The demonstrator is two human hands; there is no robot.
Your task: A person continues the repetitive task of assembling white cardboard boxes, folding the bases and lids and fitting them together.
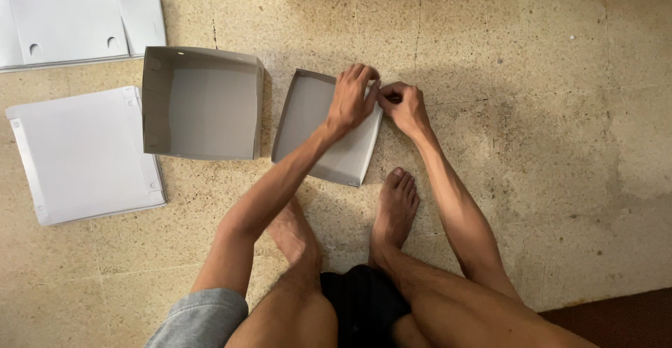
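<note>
One deeper box (201, 103) stands folded, while the left hand (352, 98) and right hand (404, 106) pinch the shallow tray (308, 120) at its far right corner (flat blanks (84, 153) wait).

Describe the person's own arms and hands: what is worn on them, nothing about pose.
Both forearms are bare. The left hand and the right hand wear no gloves, rings or watch. A grey fabric sleeve covers the left upper arm.
</note>
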